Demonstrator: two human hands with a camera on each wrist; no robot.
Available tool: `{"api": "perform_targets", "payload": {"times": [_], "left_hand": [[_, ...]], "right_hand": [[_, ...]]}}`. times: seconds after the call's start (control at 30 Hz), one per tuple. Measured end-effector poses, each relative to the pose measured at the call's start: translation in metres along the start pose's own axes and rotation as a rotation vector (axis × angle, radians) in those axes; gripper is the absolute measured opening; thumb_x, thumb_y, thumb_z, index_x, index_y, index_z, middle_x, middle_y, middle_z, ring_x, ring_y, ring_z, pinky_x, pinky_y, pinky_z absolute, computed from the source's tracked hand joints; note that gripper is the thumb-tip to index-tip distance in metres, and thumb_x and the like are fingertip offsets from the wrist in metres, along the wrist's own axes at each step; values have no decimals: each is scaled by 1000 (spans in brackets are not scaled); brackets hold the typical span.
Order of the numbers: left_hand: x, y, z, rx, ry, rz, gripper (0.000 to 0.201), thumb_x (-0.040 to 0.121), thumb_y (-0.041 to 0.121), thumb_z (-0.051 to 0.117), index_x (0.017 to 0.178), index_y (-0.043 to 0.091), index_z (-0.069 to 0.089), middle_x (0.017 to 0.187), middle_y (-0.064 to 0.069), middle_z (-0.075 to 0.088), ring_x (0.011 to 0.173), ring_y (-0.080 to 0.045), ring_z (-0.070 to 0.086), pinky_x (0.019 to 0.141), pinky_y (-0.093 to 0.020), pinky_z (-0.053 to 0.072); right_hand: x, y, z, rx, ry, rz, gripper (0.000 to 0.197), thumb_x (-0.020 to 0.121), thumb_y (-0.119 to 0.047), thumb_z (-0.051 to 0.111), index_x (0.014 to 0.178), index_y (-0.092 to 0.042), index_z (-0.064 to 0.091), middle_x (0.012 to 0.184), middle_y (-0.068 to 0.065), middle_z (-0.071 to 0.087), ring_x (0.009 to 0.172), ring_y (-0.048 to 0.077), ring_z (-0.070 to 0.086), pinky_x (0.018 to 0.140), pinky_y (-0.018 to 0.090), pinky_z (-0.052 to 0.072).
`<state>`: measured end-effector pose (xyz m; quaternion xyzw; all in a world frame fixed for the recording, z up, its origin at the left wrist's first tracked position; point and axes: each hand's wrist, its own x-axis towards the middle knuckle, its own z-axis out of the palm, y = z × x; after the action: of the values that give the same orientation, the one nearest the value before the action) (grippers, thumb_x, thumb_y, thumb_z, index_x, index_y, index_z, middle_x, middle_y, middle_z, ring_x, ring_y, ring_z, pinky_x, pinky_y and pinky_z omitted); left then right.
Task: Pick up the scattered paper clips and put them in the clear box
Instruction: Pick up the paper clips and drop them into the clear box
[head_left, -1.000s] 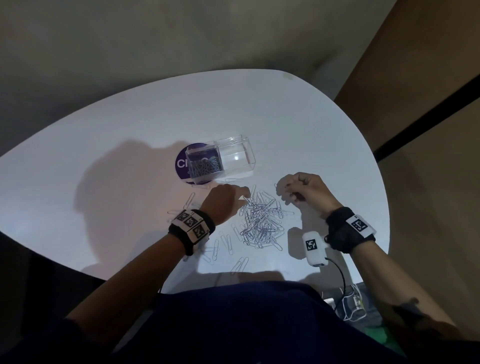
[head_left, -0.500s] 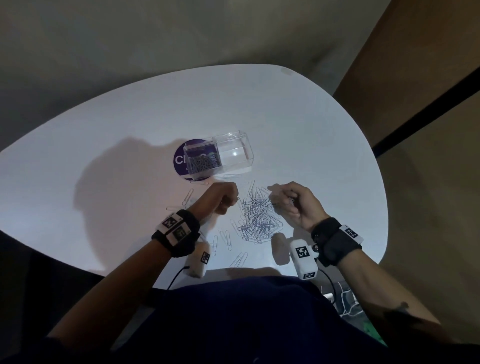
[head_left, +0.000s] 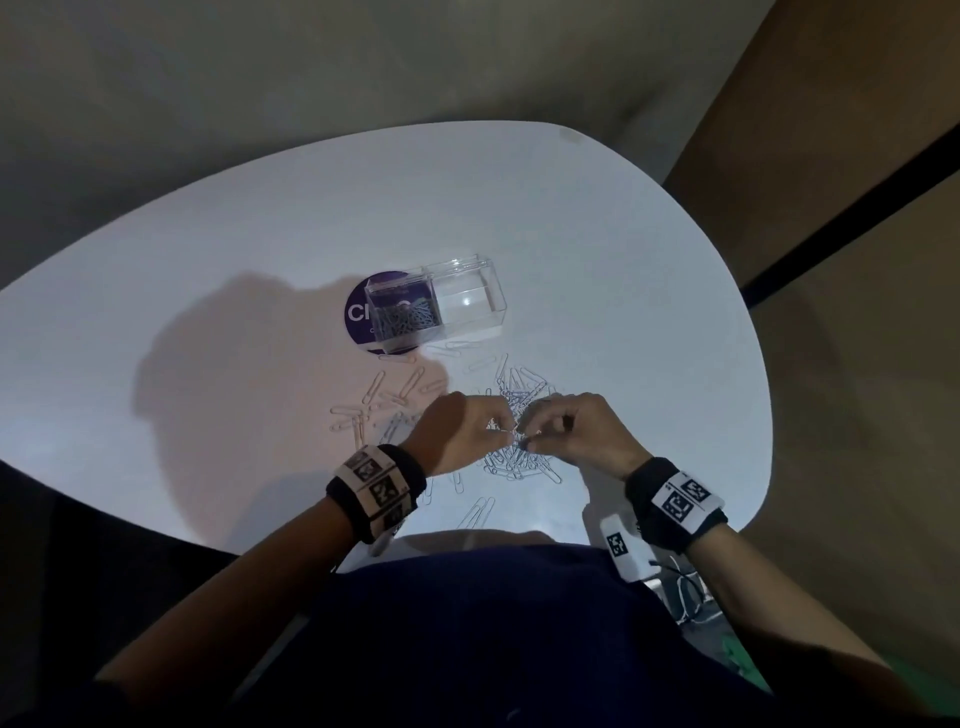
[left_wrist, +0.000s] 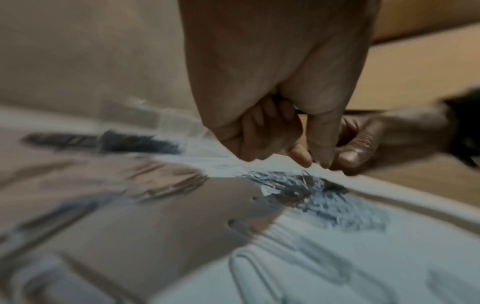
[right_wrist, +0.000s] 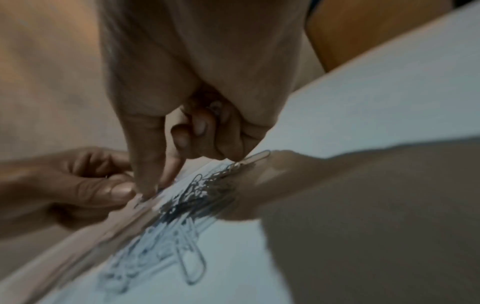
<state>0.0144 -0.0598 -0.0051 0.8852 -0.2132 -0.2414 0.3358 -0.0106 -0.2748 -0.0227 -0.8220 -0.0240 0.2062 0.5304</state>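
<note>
Both hands, left hand (head_left: 462, 434) and right hand (head_left: 582, 434), are pinching silver wire paper clips (head_left: 519, 410) from the heap near the white desk's (head_left: 260, 249) near edge; next, carrying them to the clear plastic box (head_left: 457, 299) mid-desk.

Purple round sticker (head_left: 363, 312) reads "Cl", partly hidden

The paper clips (head_left: 519, 415) are thin silver wire loops, and most lie flat in 1 tangled pile on the white table, with loose ones spread to its left and near side. The clear box (head_left: 434, 306) is a transparent rectangle standing open beyond the pile, and some clips already lie in its left part.
</note>
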Motion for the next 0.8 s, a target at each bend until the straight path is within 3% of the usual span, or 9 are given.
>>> {"api": "perform_targets", "payload": {"times": [0.07, 0.13, 0.2, 0.27, 0.4, 0.5, 0.6, 0.7, 0.8], "left_hand": [[-1, 3, 7, 191, 30, 89, 11, 85, 35, 65, 95, 30, 65, 56, 9, 55, 57, -8, 57, 58, -24, 43], [1, 3, 14, 325, 35, 111, 16, 86, 35, 63, 102, 32, 65, 72, 3, 67, 70, -17, 64, 65, -27, 47], [3, 4, 17, 398, 42, 112, 14, 88, 31, 59, 101, 30, 64, 81, 0, 71, 74, -21, 66, 65, -29, 48], [3, 6, 16, 432, 50, 126, 10, 88, 24, 55, 92, 26, 64, 74, 0, 69, 67, -22, 65, 59, -30, 49], [1, 2, 9, 326, 53, 97, 9, 84, 18, 56, 84, 22, 64, 62, 8, 61, 54, -11, 55, 54, -23, 39], [-3, 1, 3, 64, 40, 49, 4, 82, 14, 63, 82, 16, 66, 53, 16, 49, 46, 1, 47, 50, -9, 28], [-4, 2, -4, -137, -13, -36, 6, 83, 15, 65, 81, 10, 66, 60, 12, 54, 52, 3, 47, 53, -10, 34], [-4, -2, -7, -314, -41, -115, 10, 86, 22, 65, 82, 13, 67, 71, 3, 63, 66, -8, 54, 67, -25, 42], [-5, -1, -11, -424, -39, -170, 14, 90, 26, 64, 87, 13, 68, 82, -3, 70, 78, -12, 61, 78, -31, 45]], "right_hand": [[-2, 7, 3, -268, 0, -56, 24, 68, -15, 88, 86, -26, 77, 83, -1, 72, 59, 4, 49, 64, 23, 44], [-5, 10, 6, -477, -8, -105, 26, 69, -21, 85, 91, -31, 75, 84, -6, 72, 63, 2, 54, 68, 27, 49], [-5, 13, 9, -547, 4, -139, 21, 71, -23, 82, 88, -32, 72, 86, -9, 72, 67, 5, 57, 71, 29, 52], [-5, 11, 11, -549, 21, -150, 15, 73, -23, 80, 81, -29, 68, 79, -9, 69, 65, 5, 54, 67, 31, 52], [-5, 7, 7, -261, 23, -92, 9, 77, -19, 83, 77, -22, 75, 75, -6, 70, 58, 4, 47, 61, 22, 41], [-7, 2, 1, -22, 73, -3, 11, 76, -16, 85, 74, -24, 78, 70, -14, 68, 61, 9, 46, 68, 20, 43], [-8, -5, 0, 78, 113, 57, 13, 76, -11, 84, 72, -22, 77, 59, -22, 57, 61, 2, 48, 72, 15, 42], [-7, -14, 0, 231, 94, 107, 5, 80, -7, 80, 81, -5, 76, 81, -6, 72, 76, 11, 60, 77, 24, 48], [-5, -22, 0, 218, 83, 91, 6, 82, -10, 79, 85, -4, 76, 87, 15, 72, 83, 25, 65, 82, 35, 52]]}}
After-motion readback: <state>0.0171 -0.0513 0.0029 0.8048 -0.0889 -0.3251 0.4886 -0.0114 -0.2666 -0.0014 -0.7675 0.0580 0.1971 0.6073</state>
